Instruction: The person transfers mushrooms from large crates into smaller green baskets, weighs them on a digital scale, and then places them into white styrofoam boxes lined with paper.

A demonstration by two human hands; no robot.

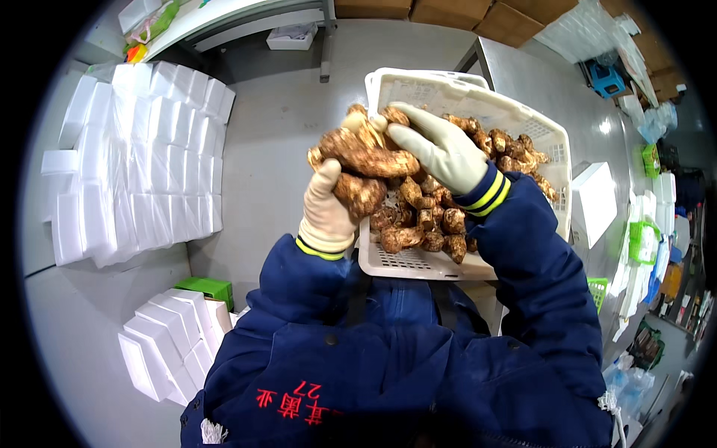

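My left hand [327, 210], in a pale glove, holds a bunch of brown, thick-stemmed mushrooms [369, 154] that look like matsutake, its thumb laid over the front ones. Against the upper right of that bunch, the gloved fingers of my right hand [442, 145] close on the mushrooms, one small brown cap [395, 116] showing by the fingertips. Both hands are above the left part of a white plastic basket [552, 129]. More mushrooms [428, 218] lie in the basket, beneath my hands and along its right side; my right forearm hides some of them.
Stacked white foam boxes [168, 140] in clear wrap stand left, with more foam boxes [168, 336] below. A steel table [521, 73] runs along the right, bearing a white foam box or lid [595, 201] and a green basket [644, 242]. Cardboard boxes [448, 12] line the back.
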